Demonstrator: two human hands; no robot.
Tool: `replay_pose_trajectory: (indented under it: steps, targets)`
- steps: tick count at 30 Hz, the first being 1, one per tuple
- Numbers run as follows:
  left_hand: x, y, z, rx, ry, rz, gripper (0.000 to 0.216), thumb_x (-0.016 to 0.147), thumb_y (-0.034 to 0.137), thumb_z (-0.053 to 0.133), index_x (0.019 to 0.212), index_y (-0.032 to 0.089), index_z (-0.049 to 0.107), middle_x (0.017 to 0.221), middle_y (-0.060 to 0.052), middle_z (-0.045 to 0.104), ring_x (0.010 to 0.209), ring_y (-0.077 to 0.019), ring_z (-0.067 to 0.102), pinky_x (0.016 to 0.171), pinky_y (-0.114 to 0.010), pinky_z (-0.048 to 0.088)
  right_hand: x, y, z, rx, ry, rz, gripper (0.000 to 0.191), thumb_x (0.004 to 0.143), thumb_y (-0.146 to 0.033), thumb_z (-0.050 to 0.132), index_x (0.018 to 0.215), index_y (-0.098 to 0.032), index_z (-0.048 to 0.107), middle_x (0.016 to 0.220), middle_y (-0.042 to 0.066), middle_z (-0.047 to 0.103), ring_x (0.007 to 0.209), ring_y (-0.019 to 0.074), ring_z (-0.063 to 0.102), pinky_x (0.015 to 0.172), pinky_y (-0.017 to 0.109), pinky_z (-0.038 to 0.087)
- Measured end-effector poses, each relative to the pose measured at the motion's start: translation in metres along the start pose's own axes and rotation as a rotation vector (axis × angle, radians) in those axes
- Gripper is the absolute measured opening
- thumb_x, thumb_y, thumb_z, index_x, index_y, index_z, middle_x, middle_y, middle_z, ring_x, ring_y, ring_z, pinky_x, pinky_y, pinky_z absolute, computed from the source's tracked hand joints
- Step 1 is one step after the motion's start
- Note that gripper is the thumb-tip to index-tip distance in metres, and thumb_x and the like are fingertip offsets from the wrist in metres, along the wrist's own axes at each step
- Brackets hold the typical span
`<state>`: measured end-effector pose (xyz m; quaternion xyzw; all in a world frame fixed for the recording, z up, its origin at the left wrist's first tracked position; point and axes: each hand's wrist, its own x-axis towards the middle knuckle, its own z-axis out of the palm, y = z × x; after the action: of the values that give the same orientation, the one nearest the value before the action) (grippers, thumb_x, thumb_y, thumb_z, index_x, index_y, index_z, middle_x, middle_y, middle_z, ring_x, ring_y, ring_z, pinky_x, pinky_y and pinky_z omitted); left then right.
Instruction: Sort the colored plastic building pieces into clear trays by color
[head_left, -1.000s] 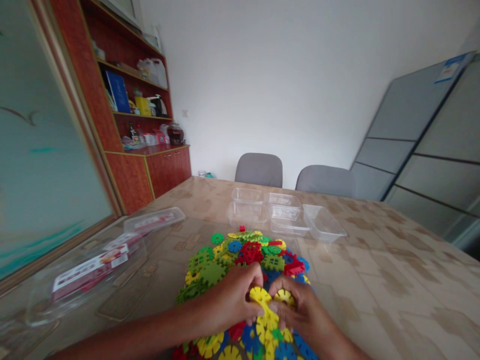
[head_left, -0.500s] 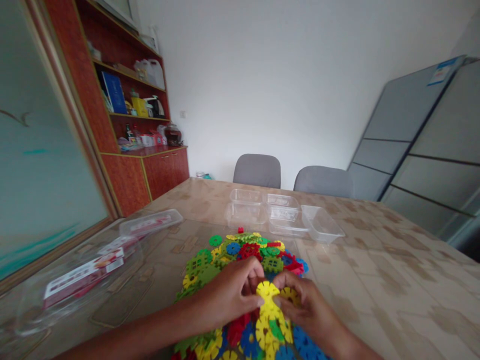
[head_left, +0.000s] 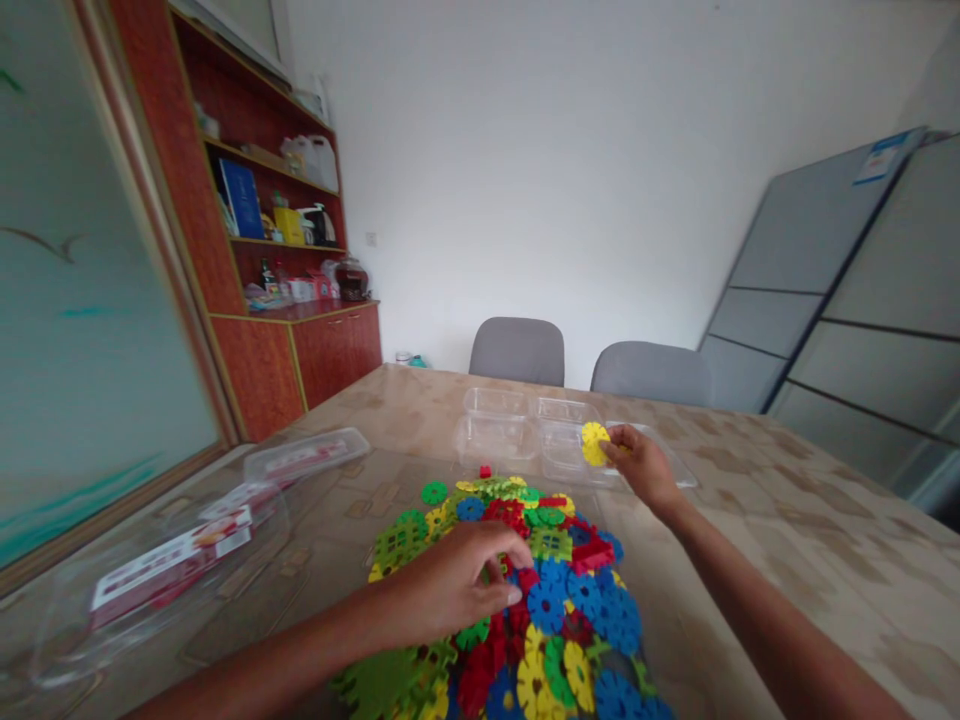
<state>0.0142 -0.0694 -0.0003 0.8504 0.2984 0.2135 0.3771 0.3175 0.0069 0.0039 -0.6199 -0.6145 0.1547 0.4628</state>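
Observation:
A yellow notched plastic disc (head_left: 595,444) is pinched between the thumb and fingers of my right hand (head_left: 637,462), which reaches out over the clear plastic containers on the right. My left hand (head_left: 480,570) hovers above the pile, thumb and forefinger curved but apart, with nothing held between them. Under it spreads a heap of interlocking plastic pieces: blue discs (head_left: 551,597), yellow discs (head_left: 534,680), green pieces (head_left: 405,540) and red pieces (head_left: 484,660). A red piece (head_left: 528,579) shows close to my left fingertips; whether they touch it I cannot tell.
Several clear plastic containers (head_left: 495,437) stand in two rows beyond the heap. At the left lie clear lids (head_left: 345,442) and a labelled package (head_left: 172,565). Two grey chairs (head_left: 517,350) are behind the table (head_left: 750,540). A red-brown shelf cabinet (head_left: 337,350) stands back left.
My right hand has moved from the heap up and away toward the right-hand containers, carrying the yellow disc. My left hand has stayed over the heap, its fingers now free of yellow pieces.

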Motion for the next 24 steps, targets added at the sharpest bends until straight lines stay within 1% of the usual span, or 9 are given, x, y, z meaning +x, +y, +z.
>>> replay_pose_trajectory:
  steps: [3,6,11,14,16,18,20,22,24]
  targets:
    - [-0.002,0.001,-0.001,0.053,-0.031,0.007,0.022,0.082,0.015,0.061,0.103,0.02,0.064,0.1,-0.002,0.065,0.081,-0.0151,0.064,0.072,-0.022,0.048,0.019,0.003,0.013,-0.074,0.002,0.004,0.024,0.09,-0.038,0.059,0.095,-0.014,0.062,0.091,0.003,0.065,0.075,0.016,0.062,0.068,0.032,0.052]
    - [-0.004,0.002,-0.003,0.109,-0.058,0.03,0.02,0.084,0.017,0.062,0.103,0.02,0.065,0.099,-0.002,0.065,0.081,-0.0149,0.064,0.073,-0.021,0.047,0.026,0.004,0.019,-0.107,-0.027,-0.006,0.022,0.094,-0.033,0.056,0.107,-0.016,0.061,0.104,0.005,0.064,0.085,0.0166,0.063,0.076,0.036,0.054]
    - [-0.004,0.003,-0.005,0.205,-0.055,0.084,0.018,0.086,0.014,0.061,0.103,0.021,0.065,0.098,-0.001,0.067,0.086,-0.0152,0.063,0.077,-0.021,0.045,0.007,0.0,0.003,-0.072,-0.066,-0.064,0.02,0.091,-0.033,0.053,0.091,-0.016,0.063,0.09,0.006,0.067,0.085,0.0212,0.063,0.082,0.039,0.049]
    - [-0.004,0.008,-0.002,0.269,-0.064,0.13,0.015,0.088,0.015,0.061,0.101,0.02,0.065,0.095,0.0,0.068,0.089,-0.0157,0.062,0.08,-0.022,0.043,-0.027,-0.011,-0.012,-0.001,-0.226,-0.106,0.027,0.089,-0.041,0.05,0.09,-0.017,0.063,0.083,0.005,0.068,0.076,0.0204,0.064,0.072,0.034,0.051]
    - [-0.005,0.012,0.003,0.306,-0.091,0.173,0.012,0.089,0.014,0.061,0.099,0.019,0.066,0.093,-0.001,0.068,0.089,-0.0156,0.062,0.081,-0.022,0.042,-0.055,-0.022,-0.021,0.033,-0.389,-0.122,0.03,0.088,-0.045,0.05,0.089,-0.018,0.064,0.077,0.003,0.067,0.068,0.0183,0.063,0.063,0.03,0.051]
    - [-0.006,0.014,0.01,0.332,-0.132,0.226,0.011,0.09,0.013,0.059,0.097,0.019,0.066,0.094,-0.001,0.068,0.09,-0.0149,0.063,0.081,-0.021,0.042,-0.082,-0.033,-0.029,0.033,-0.663,-0.145,0.028,0.09,-0.042,0.05,0.091,-0.018,0.065,0.08,0.004,0.068,0.071,0.0173,0.062,0.063,0.027,0.05]
    - [-0.007,0.015,0.017,0.367,-0.173,0.29,0.007,0.091,0.017,0.06,0.096,0.019,0.065,0.097,-0.002,0.067,0.091,-0.0148,0.062,0.082,-0.02,0.042,-0.104,-0.042,-0.035,-0.06,-0.875,-0.148,0.023,0.091,-0.036,0.051,0.093,-0.019,0.065,0.079,0.003,0.067,0.071,0.0166,0.061,0.062,0.026,0.048]
    - [-0.008,0.013,0.023,0.426,-0.214,0.359,0.013,0.089,0.027,0.065,0.098,0.018,0.063,0.101,-0.003,0.067,0.094,-0.0171,0.061,0.084,-0.022,0.042,-0.119,-0.049,-0.036,-0.187,-0.956,-0.146,0.016,0.085,-0.032,0.06,0.094,-0.019,0.065,0.081,0.003,0.066,0.074,0.0179,0.061,0.063,0.026,0.047]
    - [-0.009,0.01,0.027,0.497,-0.242,0.424,0.031,0.084,0.04,0.07,0.103,0.018,0.06,0.106,-0.005,0.066,0.097,-0.0203,0.06,0.086,-0.026,0.041,-0.129,-0.055,-0.032,-0.271,-0.963,-0.172,0.025,0.075,-0.03,0.071,0.098,-0.02,0.065,0.091,0.004,0.066,0.083,0.0215,0.06,0.07,0.03,0.047]
